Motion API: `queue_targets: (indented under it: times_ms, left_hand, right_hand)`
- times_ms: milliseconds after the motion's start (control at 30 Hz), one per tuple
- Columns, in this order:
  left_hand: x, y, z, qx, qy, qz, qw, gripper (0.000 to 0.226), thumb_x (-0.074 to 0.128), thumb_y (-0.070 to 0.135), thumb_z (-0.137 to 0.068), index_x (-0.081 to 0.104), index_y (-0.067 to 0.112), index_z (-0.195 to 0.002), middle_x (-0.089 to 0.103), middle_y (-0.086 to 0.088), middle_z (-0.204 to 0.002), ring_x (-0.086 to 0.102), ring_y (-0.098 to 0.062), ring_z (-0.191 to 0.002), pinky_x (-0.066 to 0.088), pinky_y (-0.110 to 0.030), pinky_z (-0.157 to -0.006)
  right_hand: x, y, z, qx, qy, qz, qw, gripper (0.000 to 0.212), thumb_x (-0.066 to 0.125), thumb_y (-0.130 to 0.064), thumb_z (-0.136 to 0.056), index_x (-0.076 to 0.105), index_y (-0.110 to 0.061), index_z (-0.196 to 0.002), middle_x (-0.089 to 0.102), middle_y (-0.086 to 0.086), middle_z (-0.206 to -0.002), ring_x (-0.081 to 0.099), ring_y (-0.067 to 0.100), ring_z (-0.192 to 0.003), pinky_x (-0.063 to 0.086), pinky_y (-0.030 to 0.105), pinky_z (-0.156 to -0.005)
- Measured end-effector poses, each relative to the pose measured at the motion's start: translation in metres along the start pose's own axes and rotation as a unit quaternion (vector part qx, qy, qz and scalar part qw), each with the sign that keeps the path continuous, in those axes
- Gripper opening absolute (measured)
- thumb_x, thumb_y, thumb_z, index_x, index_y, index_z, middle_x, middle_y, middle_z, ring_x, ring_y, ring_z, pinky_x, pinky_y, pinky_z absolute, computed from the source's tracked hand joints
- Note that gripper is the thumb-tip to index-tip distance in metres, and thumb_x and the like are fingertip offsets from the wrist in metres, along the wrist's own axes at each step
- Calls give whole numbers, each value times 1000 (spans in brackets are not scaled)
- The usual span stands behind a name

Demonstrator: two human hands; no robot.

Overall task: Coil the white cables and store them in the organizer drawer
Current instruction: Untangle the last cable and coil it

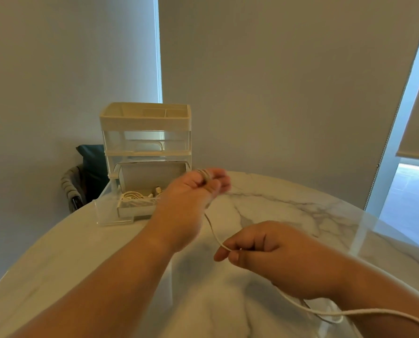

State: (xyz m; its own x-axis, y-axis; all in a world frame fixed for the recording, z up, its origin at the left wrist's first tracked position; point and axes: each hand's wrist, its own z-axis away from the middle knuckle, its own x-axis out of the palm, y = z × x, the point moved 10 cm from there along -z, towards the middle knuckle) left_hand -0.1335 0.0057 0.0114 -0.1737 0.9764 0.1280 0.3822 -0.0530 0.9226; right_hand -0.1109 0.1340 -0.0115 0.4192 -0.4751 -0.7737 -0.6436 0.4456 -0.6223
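Two hands work one white cable (pixel 212 228) just in front of the organizer (pixel 145 123), which stands at the far edge of the marble bench (pixel 301 211). Closest to the organizer, the left hand (pixel 191 189) is raised at its right front corner with several turns of cable wound round its fingers (pixel 204 175), and its grip is curled on those loops. From there the cable slants down and away from the organizer to the right hand (pixel 272 254), whose grip pinches it between thumb and forefinger. Past that pinch the cable passes under the right wrist and trails along the bench to the near right edge of view, farthest from the organizer. At the organizer's base the clear drawer (pixel 106 211) is pulled out toward the person, and coiled cables (pixel 133 198) lie inside it, partly hidden by the left hand. Above the drawer sit a second clear drawer, pushed in, and an open tray with dividers on top. A dark chair (pixel 91 172) shows behind and left of the organizer, and a roller blind (pixel 418 118) hangs well to its right.
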Motion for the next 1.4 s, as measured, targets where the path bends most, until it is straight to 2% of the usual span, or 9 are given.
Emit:
queue_targets:
  times_ms: [133, 300, 400, 467, 600, 800, 1100, 1267, 1400]
  left_hand:
    - [28, 3, 15, 71, -97, -325, 938, 20, 54, 18, -100, 69, 28, -109, 72, 14, -97, 65, 8, -92, 49, -7, -81]
    - [43, -2, 22, 39, -165, -362, 917, 27, 41, 36, -104, 66, 28, -95, 67, 8, -84, 62, -1, -80, 51, -22, -80]
    - [50, -3, 30, -4, -184, -313, 932, 49, 26, 49, -103, 65, 24, -88, 65, 8, -79, 58, 1, -74, 47, -19, -75]
    - [59, -6, 35, -32, -217, -298, 929, 46, 25, 43, -105, 65, 23, -94, 66, 7, -81, 58, 2, -72, 47, -14, -70]
    - [69, -15, 41, -81, -267, -254, 926, 32, 36, 22, -106, 66, 10, -103, 68, -5, -86, 66, -18, -81, 53, -32, -81]
    - [73, -20, 42, -132, -263, -84, 952, 28, 38, 12, -106, 63, 0, -103, 68, -10, -78, 67, -26, -74, 54, -27, -71]
    - [80, -31, 47, -209, -252, 108, 939, 30, 43, 16, -101, 69, 1, -96, 68, -11, -76, 63, -18, -61, 55, -30, -70]
    - [92, -22, 50, -184, -287, 94, 935, 33, 42, 21, -102, 61, 11, -78, 41, -1, -58, 38, -11, -45, 50, -28, -60]
    - [89, -1, 47, -169, -289, 185, 924, 29, 47, 26, -87, 57, 14, -63, 30, 5, -50, 28, -9, -39, 46, -27, -51]
  right_hand:
    - [-24, -8, 2, -55, 92, 21, 994, 13, 65, -31, -94, 78, -33, -92, 71, -7, -76, 64, 7, -70, 48, 17, -67]
    - [-67, -9, 15, -102, 208, 8, 973, 19, 69, -22, -91, 79, -35, -81, 75, -14, -77, 69, 3, -77, 47, 9, -68]
    - [-70, -18, 19, -129, 224, 13, 966, 27, 66, -11, -93, 78, -30, -78, 75, -18, -77, 70, 2, -82, 45, 7, -72]
    - [-70, -18, 18, -141, 228, 14, 963, 29, 64, -6, -93, 77, -28, -78, 74, -15, -74, 70, 7, -79, 45, 9, -71]
    - [-84, -9, 21, -133, 299, 46, 944, 29, 73, -13, -88, 73, -42, -82, 69, -20, -81, 66, 2, -85, 44, 7, -72]
    - [-88, 4, 19, -127, 316, 16, 940, 32, 72, -12, -88, 74, -43, -81, 71, -20, -82, 67, 3, -88, 46, 9, -73]
    - [-91, 10, 18, -130, 322, 3, 938, 28, 70, -12, -88, 75, -39, -84, 71, -20, -84, 67, 3, -89, 46, 7, -74]
    - [-89, 29, 10, -108, 298, -38, 948, 15, 70, -31, -89, 76, -35, -76, 72, -8, -77, 66, 8, -76, 47, 13, -68]
    - [-88, 66, -1, -30, 267, -50, 962, 28, 61, -52, -88, 73, -31, -72, 51, -6, -55, 48, 11, -54, 39, 13, -55]
